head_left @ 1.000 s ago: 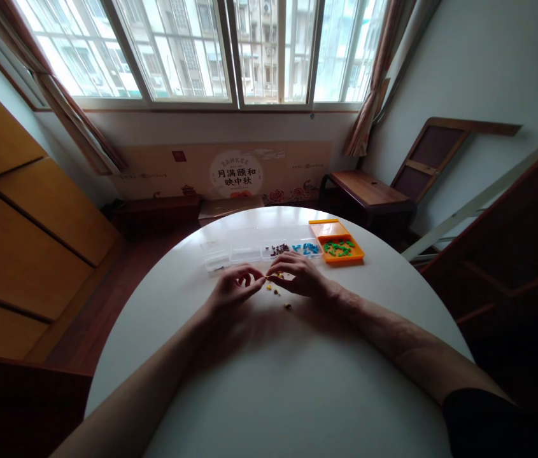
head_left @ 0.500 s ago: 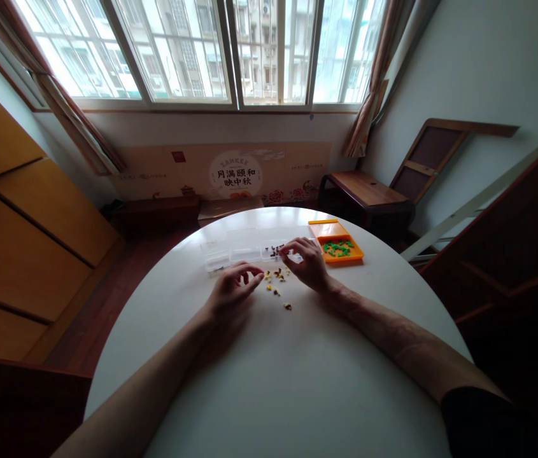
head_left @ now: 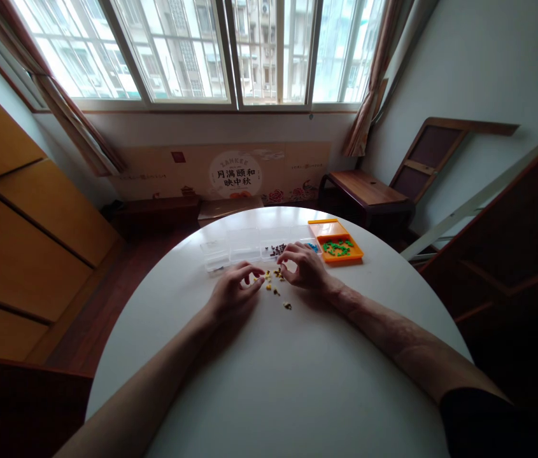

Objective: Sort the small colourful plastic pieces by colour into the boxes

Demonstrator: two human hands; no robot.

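Both my hands rest on a round white table (head_left: 288, 381) over a small scatter of yellow and dark beads (head_left: 273, 283). My left hand (head_left: 235, 292) has its fingers curled, thumb and forefinger pinched at the left of the scatter on a tiny yellow bead. My right hand (head_left: 304, 267) is curled too, fingertips down at the right of the beads; whether it holds one is hidden. Just behind the hands lies a clear compartment box (head_left: 244, 248) with dark and blue beads in its right cells.
An orange tray (head_left: 340, 249) with green beads sits right of the clear box. Behind the table are a low wooden side table (head_left: 368, 191), a folded chair against the wall, a printed panel under the window, and wooden cabinets at left.
My right hand went up to the clear box's dark-bead cell, then came back down to the loose beads. My left hand stayed at the scatter, shifting slightly.
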